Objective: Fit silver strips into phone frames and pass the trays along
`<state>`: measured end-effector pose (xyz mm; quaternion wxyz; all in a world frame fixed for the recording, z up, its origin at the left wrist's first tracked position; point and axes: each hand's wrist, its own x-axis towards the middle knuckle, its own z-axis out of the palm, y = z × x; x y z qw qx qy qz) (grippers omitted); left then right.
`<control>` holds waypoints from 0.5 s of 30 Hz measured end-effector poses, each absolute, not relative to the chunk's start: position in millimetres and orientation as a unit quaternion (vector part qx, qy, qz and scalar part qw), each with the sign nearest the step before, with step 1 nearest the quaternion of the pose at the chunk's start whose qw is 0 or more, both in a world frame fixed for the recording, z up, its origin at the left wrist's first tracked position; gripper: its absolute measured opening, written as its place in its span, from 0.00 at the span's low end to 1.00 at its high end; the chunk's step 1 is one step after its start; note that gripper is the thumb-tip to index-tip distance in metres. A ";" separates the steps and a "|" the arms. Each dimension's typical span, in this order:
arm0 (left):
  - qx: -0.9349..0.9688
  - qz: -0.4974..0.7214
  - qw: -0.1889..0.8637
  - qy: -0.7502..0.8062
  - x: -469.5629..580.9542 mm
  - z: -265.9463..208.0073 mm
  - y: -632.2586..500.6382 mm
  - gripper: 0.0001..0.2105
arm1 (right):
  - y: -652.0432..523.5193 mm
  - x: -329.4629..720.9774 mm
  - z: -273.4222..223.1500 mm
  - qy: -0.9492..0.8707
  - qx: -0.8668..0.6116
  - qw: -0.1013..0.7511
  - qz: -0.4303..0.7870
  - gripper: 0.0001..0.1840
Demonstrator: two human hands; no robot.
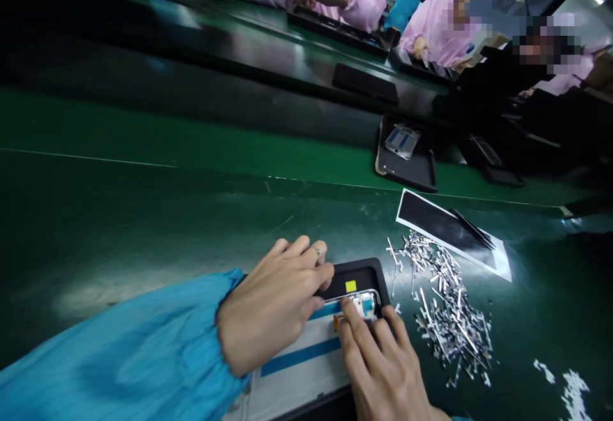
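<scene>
A silver phone frame [306,367] with blue strips lies in a black tray [371,274] directly in front of me. Its top end shows an orange flex piece and small parts; a yellow sticker [351,286] is on the tray just above it. My left hand [280,299], in a blue sleeve, reaches over the frame's left side, its fingers curled near the top edge; whatever they may pinch is hidden. My right hand [383,357] is closed at the frame's right side, its index fingertip touching the top end.
Many small metal strips [453,299] lie heaped right of the tray. Tweezers [472,228] rest on a black-and-white sheet [431,220] behind them. Farther back, another tray [407,168] holds a phone frame [403,140]. White scraps [575,392] lie far right. People in pink work across the bench.
</scene>
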<state>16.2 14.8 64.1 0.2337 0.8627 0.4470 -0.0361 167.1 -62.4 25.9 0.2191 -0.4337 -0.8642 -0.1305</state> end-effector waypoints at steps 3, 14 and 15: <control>0.862 -0.040 0.234 0.448 16.2 64.0 14.8 0.02 | -61.5 168.5 26.2 -0.867 -0.429 0.216 -0.131 0.21; 0.870 -0.033 0.221 0.440 14.8 65.4 13.3 0.03 | -61.3 168.1 30.5 -0.891 -0.386 0.190 -0.147 0.22; 0.870 -0.029 0.220 0.441 14.6 65.2 13.3 0.03 | -61.4 168.4 30.3 -0.892 -0.384 0.187 -0.147 0.22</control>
